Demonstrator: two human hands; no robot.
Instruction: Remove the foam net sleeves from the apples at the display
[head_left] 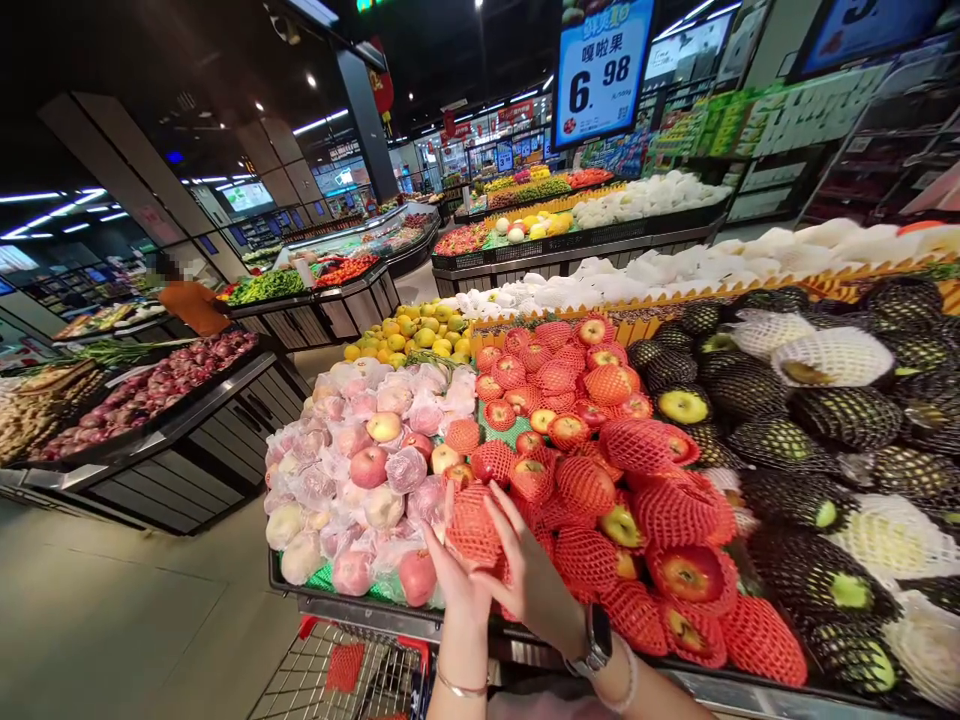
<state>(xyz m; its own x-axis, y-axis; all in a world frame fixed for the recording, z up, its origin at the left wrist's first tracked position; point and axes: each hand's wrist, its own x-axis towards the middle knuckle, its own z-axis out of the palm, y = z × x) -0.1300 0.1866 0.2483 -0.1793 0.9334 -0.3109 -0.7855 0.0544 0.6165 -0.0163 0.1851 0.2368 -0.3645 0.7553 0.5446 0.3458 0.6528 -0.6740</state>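
Observation:
Both hands cup an apple in a red foam net (474, 525) above the front of the fruit display. My left hand (456, 585) supports it from the left and below, thumb and fingers around its side. My right hand (525, 572) wraps it from the right, fingers pointing up along the net. Just beyond and to the right lie more red-netted apples (589, 485), some with their tops bare. To the left sit apples in thin clear bags (405, 470), with a few unwrapped apples (368, 467) among them.
A shopping cart (330, 675) stands below the display's front edge, with a red foam net (346, 667) in it. Fruits in black nets (787, 445) fill the right side. Yellow fruits (424, 328) lie behind. A person in orange (196, 305) stands at the far left.

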